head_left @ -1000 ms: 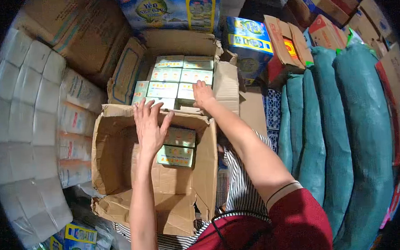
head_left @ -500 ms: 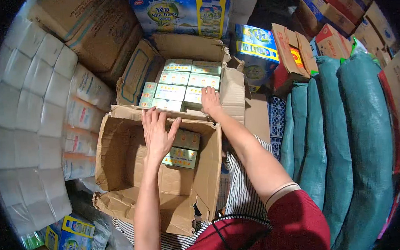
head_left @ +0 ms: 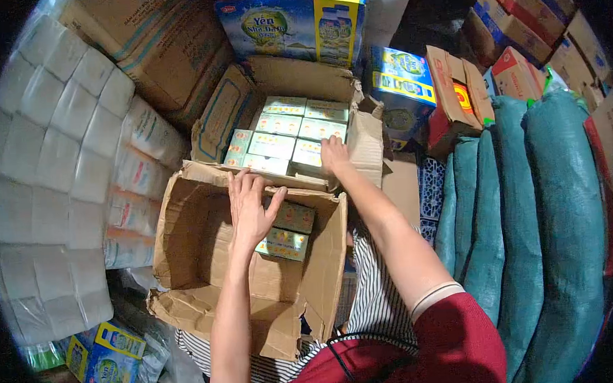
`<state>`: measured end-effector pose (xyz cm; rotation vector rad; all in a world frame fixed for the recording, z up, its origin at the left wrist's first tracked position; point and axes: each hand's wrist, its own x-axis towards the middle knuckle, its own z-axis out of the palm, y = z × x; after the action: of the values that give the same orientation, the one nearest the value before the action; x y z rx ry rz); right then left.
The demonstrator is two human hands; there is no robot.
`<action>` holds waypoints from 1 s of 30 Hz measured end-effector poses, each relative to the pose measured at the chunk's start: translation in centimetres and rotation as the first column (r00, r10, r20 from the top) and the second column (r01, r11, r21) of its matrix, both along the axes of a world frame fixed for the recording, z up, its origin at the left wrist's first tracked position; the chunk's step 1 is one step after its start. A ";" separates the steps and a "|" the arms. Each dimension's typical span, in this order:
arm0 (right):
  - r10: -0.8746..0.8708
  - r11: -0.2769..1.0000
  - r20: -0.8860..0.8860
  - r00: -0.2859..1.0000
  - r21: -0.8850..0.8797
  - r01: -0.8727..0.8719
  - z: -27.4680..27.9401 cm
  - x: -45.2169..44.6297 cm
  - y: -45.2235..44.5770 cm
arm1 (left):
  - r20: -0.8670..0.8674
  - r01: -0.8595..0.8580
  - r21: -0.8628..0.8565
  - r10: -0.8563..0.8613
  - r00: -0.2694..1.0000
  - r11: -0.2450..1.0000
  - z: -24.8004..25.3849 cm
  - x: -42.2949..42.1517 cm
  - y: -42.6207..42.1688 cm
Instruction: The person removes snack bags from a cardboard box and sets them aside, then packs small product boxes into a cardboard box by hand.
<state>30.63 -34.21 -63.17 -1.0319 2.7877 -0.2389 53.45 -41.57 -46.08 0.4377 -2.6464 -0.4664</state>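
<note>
An open cardboard carton [head_left: 300, 72] holds rows of small green-and-white boxes [head_left: 278, 124]. My right hand [head_left: 334, 155] reaches into its near right corner, with fingers bent over the end of one small box [head_left: 307, 152]; the thumb is hard to see. Nearer my body, a second open carton [head_left: 183, 219] has a few similar boxes [head_left: 285, 244] at its far right; part of its inside is hidden by my left arm. My left hand [head_left: 253, 211] rests over this carton's far edge, fingers stretched and thumb apart, holding nothing.
White plastic-wrapped packs [head_left: 38, 226] are stacked at left. Long green sacks [head_left: 565, 226] stand at right. Blue drink cartons [head_left: 277, 28] and a brown box [head_left: 454, 90] stand behind. A blue-yellow carton [head_left: 114, 357] and clear plastic lie at lower left.
The whole view has shifted slightly, so things appear farther right and lower. My right hand stays at the same small box, and my left hand remains on the near carton's edge.
</note>
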 end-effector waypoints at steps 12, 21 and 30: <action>0.071 0.995 -0.196 0.978 -0.051 -0.083 0.6 1.0 0.2 | -0.032 -0.032 -0.017 0.031 0.999 0.999 -0.8 -0.3 -0.1; 0.173 0.976 0.047 0.984 -0.145 -0.164 4.3 -0.3 1.6 | -0.036 -0.030 0.001 0.030 0.999 1.000 -1.3 -0.4 -0.6; 0.142 0.799 -0.042 0.989 -0.585 -0.140 25.5 6.0 7.2 | -0.046 -0.027 0.243 0.040 0.998 0.970 -0.7 1.4 -0.8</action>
<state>36.65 -26.97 -37.67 -1.3415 2.6575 -1.1412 54.84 -42.42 -46.78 0.5360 -2.5382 -0.7852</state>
